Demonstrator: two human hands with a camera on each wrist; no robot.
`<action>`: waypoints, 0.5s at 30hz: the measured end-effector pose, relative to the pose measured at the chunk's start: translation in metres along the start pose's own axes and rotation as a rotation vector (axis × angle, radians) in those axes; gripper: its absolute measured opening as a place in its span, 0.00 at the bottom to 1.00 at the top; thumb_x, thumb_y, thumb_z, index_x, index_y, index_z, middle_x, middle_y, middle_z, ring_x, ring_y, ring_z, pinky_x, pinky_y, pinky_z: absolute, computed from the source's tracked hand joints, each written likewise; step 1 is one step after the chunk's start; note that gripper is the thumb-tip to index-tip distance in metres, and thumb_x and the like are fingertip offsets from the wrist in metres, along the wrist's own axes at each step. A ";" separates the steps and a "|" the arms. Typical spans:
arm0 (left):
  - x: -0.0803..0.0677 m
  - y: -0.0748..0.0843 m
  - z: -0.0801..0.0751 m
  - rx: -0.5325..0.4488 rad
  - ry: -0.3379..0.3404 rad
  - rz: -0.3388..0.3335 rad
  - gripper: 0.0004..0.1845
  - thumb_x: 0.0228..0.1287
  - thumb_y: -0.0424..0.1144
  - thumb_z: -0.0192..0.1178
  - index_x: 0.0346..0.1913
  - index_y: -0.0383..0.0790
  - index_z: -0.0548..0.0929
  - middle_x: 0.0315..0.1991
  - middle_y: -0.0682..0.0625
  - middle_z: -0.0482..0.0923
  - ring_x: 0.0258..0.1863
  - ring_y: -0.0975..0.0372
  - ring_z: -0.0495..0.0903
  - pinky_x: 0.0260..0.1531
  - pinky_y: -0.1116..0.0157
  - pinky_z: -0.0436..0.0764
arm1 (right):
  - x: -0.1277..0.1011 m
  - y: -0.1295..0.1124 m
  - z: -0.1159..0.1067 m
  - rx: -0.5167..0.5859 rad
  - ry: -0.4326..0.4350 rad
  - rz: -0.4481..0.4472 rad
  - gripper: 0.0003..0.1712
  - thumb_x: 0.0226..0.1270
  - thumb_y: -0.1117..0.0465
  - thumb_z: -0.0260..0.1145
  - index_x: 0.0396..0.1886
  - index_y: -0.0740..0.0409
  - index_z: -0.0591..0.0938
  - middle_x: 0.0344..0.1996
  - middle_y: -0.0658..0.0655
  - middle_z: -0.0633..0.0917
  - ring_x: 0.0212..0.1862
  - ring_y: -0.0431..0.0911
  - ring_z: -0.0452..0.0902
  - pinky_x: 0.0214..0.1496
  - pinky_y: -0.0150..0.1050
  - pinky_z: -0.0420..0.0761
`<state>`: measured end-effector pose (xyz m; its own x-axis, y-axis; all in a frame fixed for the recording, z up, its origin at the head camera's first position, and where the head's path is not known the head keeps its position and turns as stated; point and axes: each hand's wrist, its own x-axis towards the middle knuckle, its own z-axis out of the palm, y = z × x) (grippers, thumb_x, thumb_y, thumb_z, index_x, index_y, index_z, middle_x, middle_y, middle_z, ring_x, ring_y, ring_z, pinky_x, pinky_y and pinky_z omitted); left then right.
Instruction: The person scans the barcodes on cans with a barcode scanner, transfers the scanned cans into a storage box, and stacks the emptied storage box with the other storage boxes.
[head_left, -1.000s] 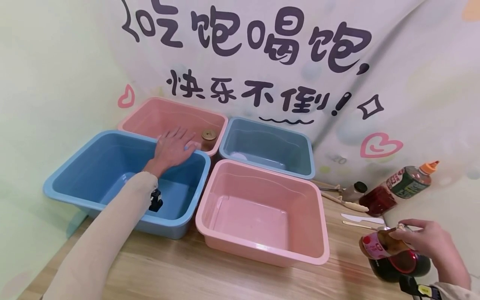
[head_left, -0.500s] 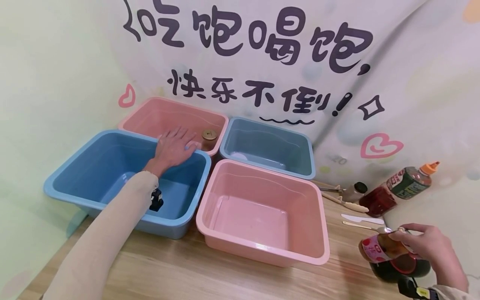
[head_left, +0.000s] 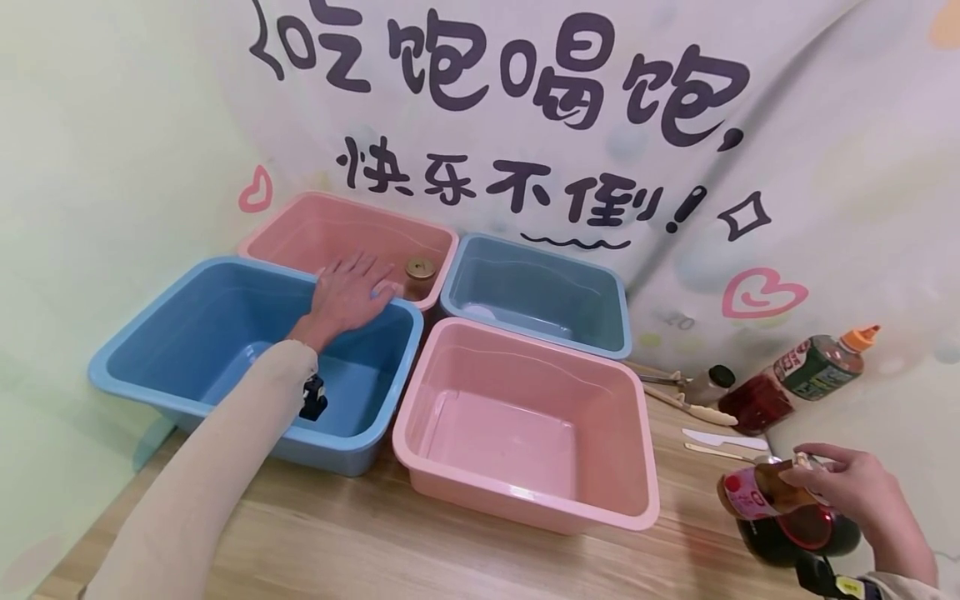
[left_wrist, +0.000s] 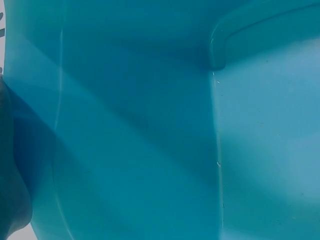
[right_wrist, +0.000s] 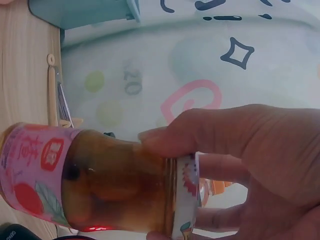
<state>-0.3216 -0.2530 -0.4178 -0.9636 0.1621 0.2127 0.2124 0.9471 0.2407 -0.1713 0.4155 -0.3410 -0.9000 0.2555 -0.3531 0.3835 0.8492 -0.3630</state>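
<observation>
My left hand [head_left: 347, 292] rests with fingers spread over the back rim of the front blue bin [head_left: 337, 446], fingertips reaching over the back pink bin [head_left: 352, 218]. A can with a gold top [head_left: 420, 269] stands in that pink bin, right of the fingers. In the left wrist view, only a dim part of the hand shows at the left edge, against the blue wall. With thumb and fingers, my right hand [head_left: 862, 492] grips a glass jar [right_wrist: 117, 180] around its lid end. The jar is tilted, with a pink label and brownish contents that look like fruit pieces.
Below the jar sits a rounded black-and-red object [head_left: 772, 537]. Behind it lie a white knife [head_left: 723, 437], a spoon [head_left: 716, 451], tongs [head_left: 693, 406], a dark-capped small jar [head_left: 708, 383] and an orange-tipped sauce bottle [head_left: 802, 375]. A front pink bin [head_left: 525, 508] and back blue bin [head_left: 536, 337] stand mid-table.
</observation>
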 end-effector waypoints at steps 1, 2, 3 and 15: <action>0.000 0.000 0.000 0.001 0.000 0.001 0.33 0.75 0.56 0.44 0.76 0.46 0.63 0.78 0.40 0.57 0.79 0.44 0.51 0.77 0.41 0.50 | -0.001 0.000 -0.001 -0.001 -0.008 -0.015 0.42 0.61 0.47 0.72 0.61 0.76 0.71 0.33 0.63 0.85 0.37 0.52 0.77 0.31 0.40 0.77; 0.000 0.000 0.000 0.000 0.002 0.002 0.32 0.75 0.55 0.44 0.76 0.46 0.63 0.78 0.40 0.57 0.79 0.44 0.52 0.77 0.41 0.50 | -0.001 -0.001 -0.001 -0.007 -0.011 -0.029 0.42 0.61 0.48 0.73 0.62 0.76 0.71 0.35 0.64 0.84 0.39 0.54 0.77 0.32 0.40 0.75; 0.000 0.000 0.000 -0.002 0.004 0.003 0.32 0.75 0.55 0.44 0.76 0.45 0.63 0.78 0.40 0.57 0.79 0.44 0.52 0.77 0.41 0.50 | -0.001 -0.002 -0.001 -0.010 -0.014 -0.043 0.42 0.60 0.49 0.73 0.63 0.75 0.70 0.36 0.65 0.84 0.40 0.56 0.76 0.33 0.41 0.74; 0.000 -0.001 -0.001 -0.010 -0.008 0.002 0.33 0.75 0.56 0.44 0.77 0.46 0.62 0.79 0.40 0.56 0.79 0.43 0.51 0.77 0.41 0.48 | -0.001 -0.006 0.001 0.008 -0.027 -0.098 0.39 0.56 0.60 0.73 0.63 0.74 0.69 0.43 0.76 0.80 0.41 0.57 0.76 0.33 0.40 0.77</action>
<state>-0.3219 -0.2538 -0.4172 -0.9645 0.1659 0.2054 0.2156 0.9441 0.2495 -0.1722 0.4096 -0.3390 -0.9275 0.1589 -0.3384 0.2955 0.8659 -0.4035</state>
